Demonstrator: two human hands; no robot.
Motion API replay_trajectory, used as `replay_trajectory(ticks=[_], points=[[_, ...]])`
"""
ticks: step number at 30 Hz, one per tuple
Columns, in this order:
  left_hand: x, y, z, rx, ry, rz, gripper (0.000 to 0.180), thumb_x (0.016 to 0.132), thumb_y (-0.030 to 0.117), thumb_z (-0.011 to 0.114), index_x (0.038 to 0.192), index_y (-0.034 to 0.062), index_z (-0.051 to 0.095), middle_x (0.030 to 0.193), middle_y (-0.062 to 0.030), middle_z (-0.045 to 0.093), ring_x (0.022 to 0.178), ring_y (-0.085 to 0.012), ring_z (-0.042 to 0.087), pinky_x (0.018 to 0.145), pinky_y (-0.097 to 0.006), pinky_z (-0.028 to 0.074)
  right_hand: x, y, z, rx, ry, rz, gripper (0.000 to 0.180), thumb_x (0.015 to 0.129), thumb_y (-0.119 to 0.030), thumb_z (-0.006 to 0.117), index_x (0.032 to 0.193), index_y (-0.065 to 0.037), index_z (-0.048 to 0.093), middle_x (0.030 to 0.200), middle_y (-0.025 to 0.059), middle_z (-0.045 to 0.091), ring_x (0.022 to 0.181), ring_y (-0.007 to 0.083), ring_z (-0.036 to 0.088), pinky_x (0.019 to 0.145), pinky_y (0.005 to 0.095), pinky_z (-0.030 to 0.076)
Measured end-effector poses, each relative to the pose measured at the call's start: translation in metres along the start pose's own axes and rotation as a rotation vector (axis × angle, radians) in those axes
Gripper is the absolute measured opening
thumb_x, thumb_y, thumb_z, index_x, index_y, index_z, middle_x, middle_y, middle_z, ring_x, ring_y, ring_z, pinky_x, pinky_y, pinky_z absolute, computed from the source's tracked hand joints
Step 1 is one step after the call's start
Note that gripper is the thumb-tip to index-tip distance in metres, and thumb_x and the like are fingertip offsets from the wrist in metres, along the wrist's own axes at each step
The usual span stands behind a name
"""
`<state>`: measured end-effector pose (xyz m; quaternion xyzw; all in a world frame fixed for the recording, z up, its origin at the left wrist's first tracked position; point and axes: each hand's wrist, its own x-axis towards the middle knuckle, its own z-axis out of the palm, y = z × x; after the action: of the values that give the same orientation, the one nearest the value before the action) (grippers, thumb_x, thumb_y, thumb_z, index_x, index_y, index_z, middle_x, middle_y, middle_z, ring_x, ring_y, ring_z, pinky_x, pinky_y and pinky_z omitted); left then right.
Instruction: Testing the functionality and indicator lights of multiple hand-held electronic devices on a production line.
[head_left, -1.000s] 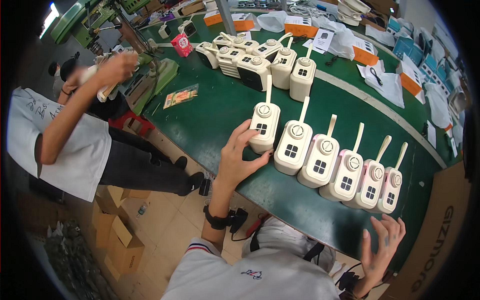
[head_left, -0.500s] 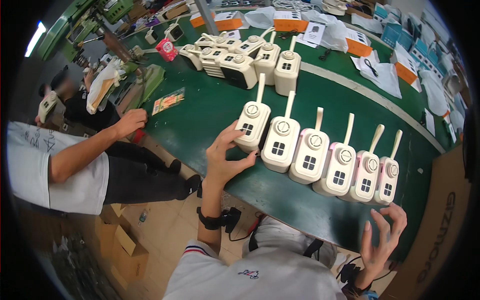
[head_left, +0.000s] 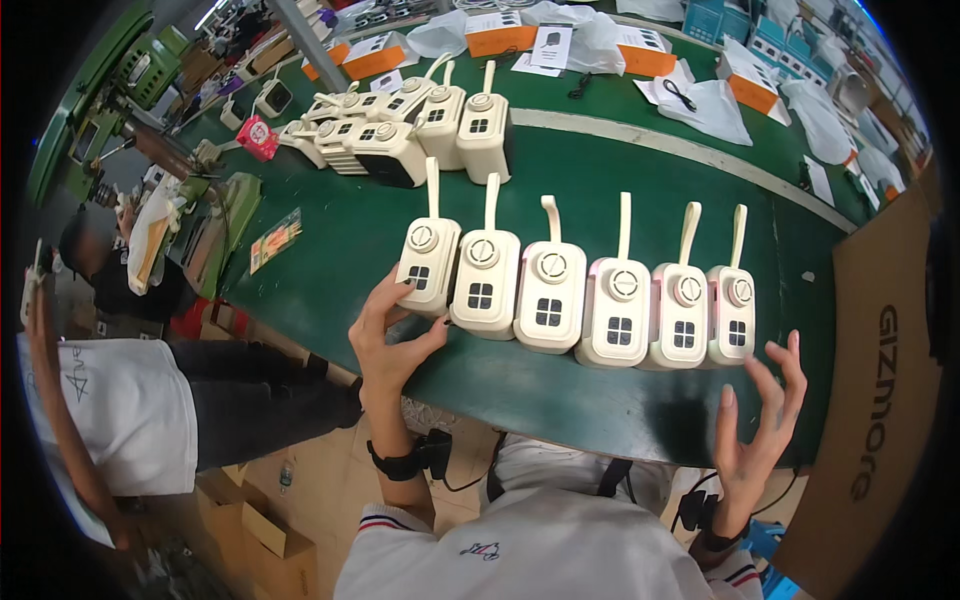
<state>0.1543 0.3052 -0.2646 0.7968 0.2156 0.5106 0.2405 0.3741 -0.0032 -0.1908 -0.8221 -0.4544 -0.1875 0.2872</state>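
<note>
Several cream portable devices that look like small speakers stand side by side in a row on the green table (head_left: 640, 420). Each has a strap loop, a round ridged knob and four dark square buttons on top. My left hand (head_left: 385, 340) has its thumb and fingers around the near end of the leftmost speaker (head_left: 429, 262). Beside the rightmost speaker (head_left: 733, 310) is my right hand (head_left: 755, 430), fingers spread and curved, holding nothing. Its fingertips are close to that speaker's near end; whether they touch it I cannot tell. Pink shows along the sides of some speakers.
More cream speakers (head_left: 385, 150) cluster behind the row, near a pink box (head_left: 258, 138). A flat packet (head_left: 275, 240) lies at left. Orange-and-white boxes (head_left: 498, 35) line the far side. A large carton (head_left: 875, 400) stands right; a person (head_left: 125, 410) and green machine (head_left: 120, 80) are left.
The whole view has shifted, so the row appears further left and more level. My right fingers have come nearer the rightmost speaker. The person at left has drawn their arm back from the table.
</note>
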Motion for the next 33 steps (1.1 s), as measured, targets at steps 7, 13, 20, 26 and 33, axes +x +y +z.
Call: replay_trajectory(ticks=[7, 13, 20, 26, 33], points=[[-0.004, -0.002, 0.005, 0.016, 0.011, 0.032, 0.055, 0.059, 0.001, 0.081, 0.109, 0.0016, 0.058, 0.120, -0.0235, 0.061, 0.100, -0.0265, 0.067, 0.076, -0.032, 0.060, 0.007, 0.015, 0.016, 0.289, -0.016, 0.166, 0.063, 0.075, -0.014, 0.073, 0.131, -0.004, 0.046, 0.146, 0.0248, 0.037, 0.131, 0.0400, 0.042, 0.107, 0.0452, 0.033], [-0.005, -0.007, 0.010, 0.018, 0.007, 0.065, 0.054, 0.058, 0.003, 0.081, 0.108, 0.0027, 0.059, 0.118, -0.0245, 0.062, 0.098, -0.0274, 0.068, 0.073, -0.032, 0.060, 0.006, 0.013, 0.030, 0.328, 0.000, 0.247, 0.054, 0.080, -0.009, 0.069, 0.130, -0.004, 0.048, 0.141, 0.0237, 0.044, 0.124, 0.0373, 0.050, 0.098, 0.0423, 0.044], [-0.004, -0.012, 0.013, 0.009, -0.001, 0.068, 0.053, 0.058, 0.007, 0.083, 0.106, 0.0047, 0.059, 0.116, -0.0240, 0.063, 0.096, -0.0278, 0.068, 0.070, -0.031, 0.059, 0.006, 0.004, 0.037, 0.271, 0.089, 0.308, 0.045, 0.080, -0.006, 0.068, 0.123, -0.003, 0.053, 0.135, 0.0230, 0.051, 0.119, 0.0368, 0.055, 0.094, 0.0409, 0.048], [0.000, -0.016, 0.012, -0.008, -0.019, 0.080, 0.054, 0.058, 0.008, 0.084, 0.106, 0.0059, 0.059, 0.115, -0.0226, 0.064, 0.094, -0.0262, 0.069, 0.069, -0.030, 0.058, 0.009, -0.004, 0.034, 0.156, 0.083, 0.335, 0.033, 0.080, -0.005, 0.070, 0.111, -0.002, 0.061, 0.129, 0.0229, 0.056, 0.116, 0.0353, 0.058, 0.094, 0.0395, 0.048], [0.001, -0.010, 0.011, 0.048, -0.032, 0.085, 0.053, 0.060, 0.007, 0.083, 0.108, 0.0065, 0.059, 0.117, -0.0231, 0.063, 0.097, -0.0286, 0.068, 0.074, -0.031, 0.058, 0.008, -0.003, 0.038, -0.048, 0.113, 0.170, 0.033, 0.080, -0.002, 0.068, 0.112, -0.002, 0.063, 0.126, 0.0165, 0.058, 0.116, 0.0338, 0.055, 0.096, 0.0406, 0.045]])
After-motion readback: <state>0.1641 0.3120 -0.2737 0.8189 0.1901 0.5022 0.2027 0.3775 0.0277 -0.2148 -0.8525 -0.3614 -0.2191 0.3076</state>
